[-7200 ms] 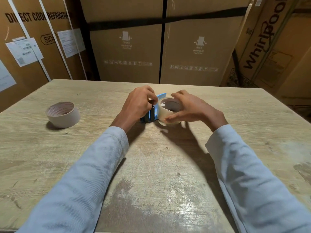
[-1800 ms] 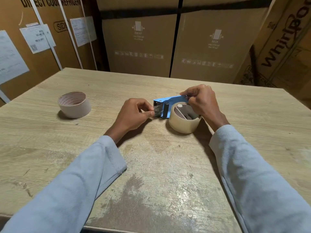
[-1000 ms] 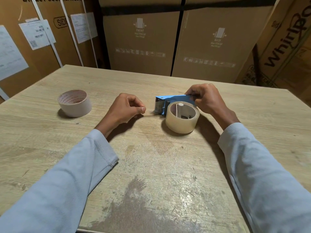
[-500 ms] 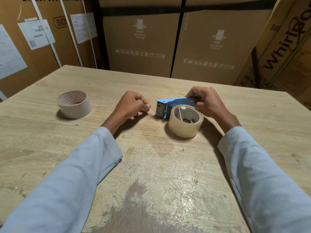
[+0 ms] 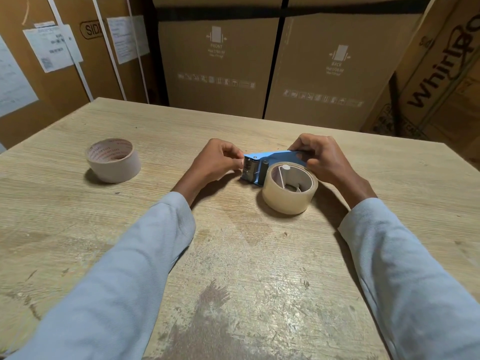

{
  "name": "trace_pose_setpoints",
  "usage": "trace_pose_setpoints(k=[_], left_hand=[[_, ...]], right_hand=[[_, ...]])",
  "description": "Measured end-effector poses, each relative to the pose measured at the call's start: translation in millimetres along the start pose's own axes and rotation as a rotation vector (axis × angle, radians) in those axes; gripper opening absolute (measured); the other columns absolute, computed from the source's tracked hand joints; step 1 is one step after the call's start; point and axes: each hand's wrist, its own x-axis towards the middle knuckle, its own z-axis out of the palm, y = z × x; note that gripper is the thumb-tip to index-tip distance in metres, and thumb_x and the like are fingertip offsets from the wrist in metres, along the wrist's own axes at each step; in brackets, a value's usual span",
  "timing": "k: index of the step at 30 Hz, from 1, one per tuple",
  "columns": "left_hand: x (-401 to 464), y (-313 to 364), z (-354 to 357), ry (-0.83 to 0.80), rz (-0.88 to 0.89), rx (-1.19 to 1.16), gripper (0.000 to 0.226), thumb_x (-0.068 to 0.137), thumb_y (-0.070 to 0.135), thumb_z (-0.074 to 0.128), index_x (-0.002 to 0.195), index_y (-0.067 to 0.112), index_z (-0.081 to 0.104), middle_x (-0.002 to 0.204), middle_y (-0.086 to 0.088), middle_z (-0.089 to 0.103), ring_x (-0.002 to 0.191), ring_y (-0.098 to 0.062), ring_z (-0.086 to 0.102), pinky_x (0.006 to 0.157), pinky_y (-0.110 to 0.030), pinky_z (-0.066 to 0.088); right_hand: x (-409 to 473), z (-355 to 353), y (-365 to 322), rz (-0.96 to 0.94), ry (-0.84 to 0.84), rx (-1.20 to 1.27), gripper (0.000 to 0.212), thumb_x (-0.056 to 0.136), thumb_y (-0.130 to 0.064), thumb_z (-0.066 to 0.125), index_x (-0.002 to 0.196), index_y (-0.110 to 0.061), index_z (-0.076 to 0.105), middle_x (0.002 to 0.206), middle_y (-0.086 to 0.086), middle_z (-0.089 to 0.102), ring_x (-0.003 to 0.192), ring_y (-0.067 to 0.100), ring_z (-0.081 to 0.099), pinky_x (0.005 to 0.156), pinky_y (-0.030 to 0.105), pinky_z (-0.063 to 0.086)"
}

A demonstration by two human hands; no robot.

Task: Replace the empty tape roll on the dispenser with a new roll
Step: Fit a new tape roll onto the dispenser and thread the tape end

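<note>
A blue tape dispenser [image 5: 275, 155] lies on its side in the middle of the wooden table [image 5: 241, 258]. A full roll of clear tape [image 5: 285, 201] sits on its white hub, on the side nearer me. My right hand [image 5: 324, 159] grips the dispenser's handle end from behind. My left hand [image 5: 215, 162] has thumb and fingertips pinched together right at the metal cutter, on the tape's loose end, which barely shows. The empty roll [image 5: 114, 165], a cardboard core with red print inside, stands apart at the left.
Tall cardboard appliance boxes [image 5: 218, 66] wall in the far and left sides of the table, some with paper labels [image 5: 52, 48]. The table's right edge runs near my right sleeve. The near tabletop is worn and scratched.
My left hand drew a thin strip of tape out to the left, then came back and now pinches at the cutter. My right hand has stayed on the dispenser.
</note>
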Motion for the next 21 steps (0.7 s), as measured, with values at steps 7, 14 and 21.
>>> trace_pose_setpoints(k=[7, 14, 21], left_hand=[[-3.7, -3.2, 12.1, -0.003, 0.07, 0.095, 0.008, 0.079, 0.013, 0.079, 0.084, 0.015, 0.073, 0.077, 0.005, 0.072, 0.075, -0.013, 0.066, 0.082, -0.041, 0.056], [-16.7, -3.3, -10.7, -0.007, 0.1, -0.139, 0.013, 0.092, 0.01, 0.066, 0.101, 0.004, 0.074, 0.086, -0.004, 0.074, 0.079, -0.017, 0.069, 0.07, -0.032, 0.058], [-29.1, -1.6, 1.3, -0.095, 0.155, -0.229, 0.027, 0.083, 0.007, 0.077, 0.109, 0.005, 0.072, 0.102, -0.012, 0.075, 0.089, -0.016, 0.073, 0.081, -0.031, 0.06]], right_hand=[[-1.4, 2.5, -2.9, 0.048, -0.024, 0.114, 0.052, 0.072, 0.029, 0.049, 0.088, -0.015, 0.07, 0.09, 0.006, 0.072, 0.088, 0.018, 0.066, 0.077, 0.025, 0.056], [-3.1, 2.5, -5.6, 0.075, -0.027, 0.161, 0.053, 0.069, 0.033, 0.046, 0.091, -0.01, 0.071, 0.092, 0.009, 0.072, 0.089, 0.014, 0.067, 0.081, 0.021, 0.056], [-3.4, 1.7, -7.7, 0.099, -0.022, 0.141, 0.049, 0.071, 0.031, 0.049, 0.097, -0.003, 0.074, 0.092, 0.008, 0.071, 0.09, 0.021, 0.066, 0.077, 0.022, 0.057]])
